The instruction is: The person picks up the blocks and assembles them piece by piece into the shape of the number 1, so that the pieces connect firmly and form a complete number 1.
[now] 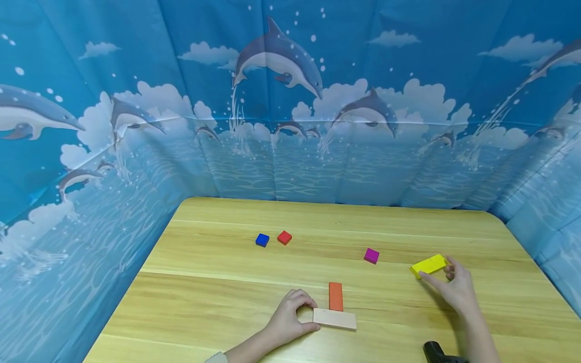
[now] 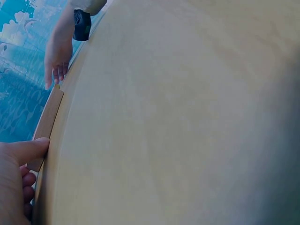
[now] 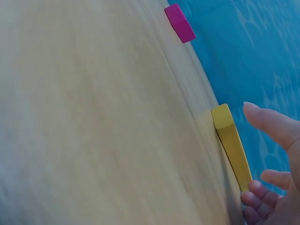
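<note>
My left hand [image 1: 290, 317] holds a plain wooden block [image 1: 335, 319] by its left end between thumb and fingers. In the left wrist view the thumb lies on that wooden block [image 2: 48, 119], with the fingers behind it. An orange block [image 1: 336, 296] stretches away from the wooden block's far side. At the right, my right hand [image 1: 456, 288] spreads around a yellow block [image 1: 428, 265]. The right wrist view shows a gap between the thumb [image 3: 269, 123] and the yellow block [image 3: 233, 146], while the other fingertips are right at its opposite end.
A magenta block [image 1: 371, 255] lies left of the yellow one. Farther back are a blue block [image 1: 262, 240] and a red block [image 1: 284, 237]. A black object [image 1: 436, 352] sits at the near edge beside the right forearm. A dolphin-print curtain [image 1: 290, 166] surrounds the wooden table [image 1: 204, 287].
</note>
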`<action>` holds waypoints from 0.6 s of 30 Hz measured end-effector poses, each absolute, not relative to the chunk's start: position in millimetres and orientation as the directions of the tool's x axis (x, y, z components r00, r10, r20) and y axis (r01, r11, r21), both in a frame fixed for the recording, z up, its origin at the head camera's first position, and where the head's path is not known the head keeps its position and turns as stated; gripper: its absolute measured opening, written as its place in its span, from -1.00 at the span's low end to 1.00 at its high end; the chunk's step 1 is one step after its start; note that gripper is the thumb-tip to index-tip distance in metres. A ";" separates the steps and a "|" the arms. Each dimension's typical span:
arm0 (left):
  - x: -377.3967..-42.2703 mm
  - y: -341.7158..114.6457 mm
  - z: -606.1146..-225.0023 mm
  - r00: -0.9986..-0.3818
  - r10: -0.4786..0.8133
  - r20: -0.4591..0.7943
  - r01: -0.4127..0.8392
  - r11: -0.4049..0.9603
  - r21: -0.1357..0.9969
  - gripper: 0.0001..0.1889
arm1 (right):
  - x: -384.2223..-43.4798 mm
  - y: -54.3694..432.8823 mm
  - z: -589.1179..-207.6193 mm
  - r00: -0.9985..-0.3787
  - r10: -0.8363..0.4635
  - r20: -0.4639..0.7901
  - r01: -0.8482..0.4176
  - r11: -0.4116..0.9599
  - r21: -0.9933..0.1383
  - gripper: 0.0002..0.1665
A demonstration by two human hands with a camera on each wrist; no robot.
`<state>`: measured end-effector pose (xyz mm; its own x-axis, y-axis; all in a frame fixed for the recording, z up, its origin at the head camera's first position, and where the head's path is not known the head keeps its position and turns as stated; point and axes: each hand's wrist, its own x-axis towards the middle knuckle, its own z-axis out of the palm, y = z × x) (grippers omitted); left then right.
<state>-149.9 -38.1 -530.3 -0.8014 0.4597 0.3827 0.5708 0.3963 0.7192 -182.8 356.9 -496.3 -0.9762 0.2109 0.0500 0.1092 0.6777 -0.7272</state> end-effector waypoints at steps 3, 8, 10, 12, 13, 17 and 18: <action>-150.1 -38.7 -531.0 -0.801 0.461 0.381 0.570 0.394 0.721 -0.65 | -183.6 357.3 -499.4 -0.976 0.212 0.043 0.117 0.682 -0.722 0.14; -151.5 -39.8 -533.2 -0.800 0.468 0.375 0.568 0.388 0.726 -0.66 | -183.1 357.7 -500.7 -0.977 0.211 0.000 0.143 0.664 -0.734 0.20; -151.9 -40.2 -534.0 -0.800 0.470 0.373 0.566 0.386 0.728 -0.66 | -182.8 358.1 -500.9 -0.977 0.211 -0.018 0.156 0.658 -0.736 0.22; -152.2 -40.4 -534.7 -0.800 0.471 0.371 0.565 0.386 0.729 -0.66 | -182.7 358.9 -501.5 -0.975 0.218 -0.027 0.167 0.653 -0.738 0.23; -152.3 -40.3 -535.0 -0.801 0.471 0.370 0.565 0.386 0.730 -0.66 | -182.9 359.5 -502.1 -0.975 0.221 -0.029 0.169 0.651 -0.740 0.23; -152.7 -40.1 -535.9 -0.800 0.471 0.373 0.567 0.386 0.728 -0.66 | -183.2 361.1 -504.0 -0.973 0.228 -0.030 0.174 0.643 -0.746 0.26; -152.7 -40.2 -536.2 -0.799 0.470 0.375 0.568 0.384 0.728 -0.66 | -183.3 361.3 -504.7 -0.973 0.227 -0.033 0.175 0.644 -0.745 0.27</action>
<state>-152.7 -40.2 -536.2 -0.7990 0.4703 0.3748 0.5678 0.3844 0.7279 -183.3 361.3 -504.7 -0.9733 0.2274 -0.0326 0.1754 0.6438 -0.7448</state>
